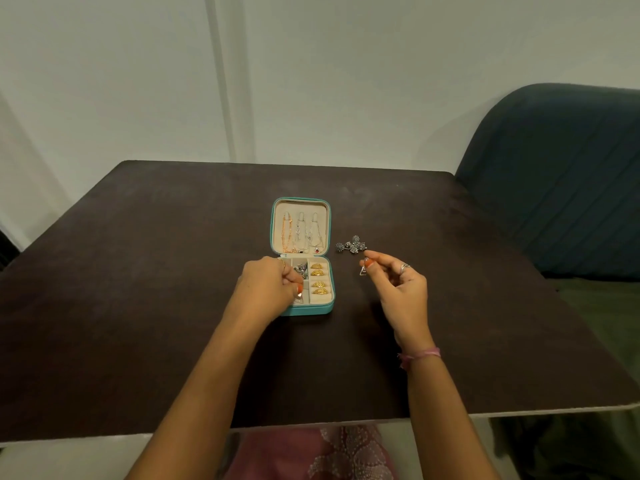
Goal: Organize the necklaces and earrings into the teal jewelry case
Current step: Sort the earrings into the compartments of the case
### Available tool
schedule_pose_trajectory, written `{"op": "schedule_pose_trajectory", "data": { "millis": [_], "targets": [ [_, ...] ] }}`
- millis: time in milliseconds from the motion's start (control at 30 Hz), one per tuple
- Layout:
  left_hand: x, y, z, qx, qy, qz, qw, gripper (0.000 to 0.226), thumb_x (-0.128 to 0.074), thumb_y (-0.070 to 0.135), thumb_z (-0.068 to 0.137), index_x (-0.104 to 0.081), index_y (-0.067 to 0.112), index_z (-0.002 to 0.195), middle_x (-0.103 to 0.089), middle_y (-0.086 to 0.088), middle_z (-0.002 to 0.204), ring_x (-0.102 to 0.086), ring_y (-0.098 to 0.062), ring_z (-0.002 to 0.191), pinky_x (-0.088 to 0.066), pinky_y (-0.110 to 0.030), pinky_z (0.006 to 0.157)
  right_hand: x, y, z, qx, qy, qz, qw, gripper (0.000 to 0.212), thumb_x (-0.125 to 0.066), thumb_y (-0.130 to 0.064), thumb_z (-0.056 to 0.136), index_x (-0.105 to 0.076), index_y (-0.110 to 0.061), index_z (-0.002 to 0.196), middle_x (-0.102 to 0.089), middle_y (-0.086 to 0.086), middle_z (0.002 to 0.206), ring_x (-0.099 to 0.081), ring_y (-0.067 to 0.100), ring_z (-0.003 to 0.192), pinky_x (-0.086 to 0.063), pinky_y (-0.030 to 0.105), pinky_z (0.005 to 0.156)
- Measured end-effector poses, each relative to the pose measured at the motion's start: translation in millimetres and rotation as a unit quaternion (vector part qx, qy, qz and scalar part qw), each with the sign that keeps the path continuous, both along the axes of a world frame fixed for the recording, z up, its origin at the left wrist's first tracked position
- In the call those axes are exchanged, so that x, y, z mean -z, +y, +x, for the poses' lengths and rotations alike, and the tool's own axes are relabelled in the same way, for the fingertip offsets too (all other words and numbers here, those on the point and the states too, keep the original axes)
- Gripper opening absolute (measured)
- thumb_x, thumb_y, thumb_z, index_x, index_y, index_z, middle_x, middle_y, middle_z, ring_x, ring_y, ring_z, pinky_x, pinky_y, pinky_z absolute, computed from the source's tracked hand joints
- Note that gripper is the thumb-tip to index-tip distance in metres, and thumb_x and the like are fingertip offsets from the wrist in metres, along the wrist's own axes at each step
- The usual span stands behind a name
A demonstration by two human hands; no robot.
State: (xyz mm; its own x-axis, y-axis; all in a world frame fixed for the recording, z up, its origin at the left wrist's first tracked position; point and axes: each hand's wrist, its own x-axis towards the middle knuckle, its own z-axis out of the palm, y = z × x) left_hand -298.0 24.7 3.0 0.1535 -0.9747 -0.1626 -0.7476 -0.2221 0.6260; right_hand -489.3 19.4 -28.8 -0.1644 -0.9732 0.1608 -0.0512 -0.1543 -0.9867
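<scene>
The teal jewelry case [329,230] lies open in the middle of the dark table. Three necklaces [302,233] hang in its lid. Several gold earrings [319,278] sit in the right slots of the base, and small silver pieces [300,270] lie in a middle compartment. My left hand [268,289] is over the left side of the base, fingers curled, pinching a small earring [298,299] at the front compartment. My right hand [398,289] hovers to the right of the case and pinches a small triangular earring [362,270]. Several dark silver stud earrings [351,244] lie on the table beyond it.
The dark table [173,289] has a pale front edge close to me. A dark blue upholstered chair [561,174] stands at the right. A white wall is behind.
</scene>
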Motion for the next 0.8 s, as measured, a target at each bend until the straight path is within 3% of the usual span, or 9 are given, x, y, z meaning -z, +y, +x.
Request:
{"op": "schedule_pose_trajectory", "data": {
  "millis": [200,433,533,600,667,800],
  "targets": [
    [8,-9,-12,0.009,-0.09,0.033,0.995,0.016,-0.059,0.025,0.09,-0.07,0.021,0.101,-0.066,0.003,0.101,-0.062,-0.011,0.089,-0.056,-0.032,0.079,-4,3,1,0.015,0.025,0.005,1.0,0.021,-0.061,-0.012,0.091,-0.068,-0.031,0.098,-0.072,-0.006,0.082,-0.058,0.041,0.096,-0.046,0.057,0.087],
    [6,-13,-18,-0.008,-0.113,0.058,0.992,0.019,-0.061,0.025,0.089,-0.068,0.017,0.105,-0.064,0.0,0.098,-0.061,-0.011,0.085,-0.054,-0.028,0.071,-5,3,1,0.002,0.027,0.013,1.0,0.023,-0.06,-0.012,0.091,-0.068,-0.033,0.095,-0.072,-0.012,0.081,-0.056,0.045,0.097,-0.045,0.059,0.086],
    [2,-14,-16,-0.02,-0.09,0.057,0.994,0.018,-0.066,0.027,0.087,-0.07,0.019,0.102,-0.066,0.002,0.1,-0.06,-0.01,0.087,-0.047,-0.024,0.063,-3,2,0,-0.012,0.03,0.011,0.999,0.02,-0.06,-0.012,0.092,-0.068,-0.029,0.1,-0.072,-0.01,0.085,-0.062,0.036,0.092,-0.049,0.048,0.085],
    [-5,-10,-13,-0.021,-0.066,0.039,0.997,0.009,-0.069,0.026,0.085,-0.071,0.022,0.093,-0.066,0.003,0.099,-0.06,-0.009,0.089,-0.047,-0.023,0.064,-1,1,-1,-0.019,0.035,0.006,0.999,0.019,-0.059,-0.012,0.092,-0.068,-0.026,0.103,-0.071,-0.008,0.087,-0.066,0.019,0.08,-0.055,0.031,0.075],
    [-13,-5,-5,-0.018,-0.009,0.002,1.0,0.002,-0.072,0.023,0.083,-0.071,0.024,0.082,-0.067,0.006,0.094,-0.061,-0.008,0.089,-0.048,-0.022,0.066,0,0,0,-0.027,0.046,0.005,0.999,0.018,-0.06,-0.013,0.092,-0.069,-0.024,0.104,-0.07,-0.009,0.085,-0.061,0.006,0.074,-0.051,0.017,0.065],
    [-22,6,14,-0.038,0.137,-0.098,0.985,0.003,-0.072,0.022,0.083,-0.07,0.024,0.082,-0.068,0.009,0.08,-0.062,-0.003,0.081,-0.046,-0.019,0.062,0,1,2,-0.047,0.017,0.018,0.999,0.019,-0.061,-0.012,0.091,-0.068,-0.017,0.109,-0.071,-0.006,0.092,-0.065,-0.002,0.082,-0.051,0.012,0.072]
  ]
}}
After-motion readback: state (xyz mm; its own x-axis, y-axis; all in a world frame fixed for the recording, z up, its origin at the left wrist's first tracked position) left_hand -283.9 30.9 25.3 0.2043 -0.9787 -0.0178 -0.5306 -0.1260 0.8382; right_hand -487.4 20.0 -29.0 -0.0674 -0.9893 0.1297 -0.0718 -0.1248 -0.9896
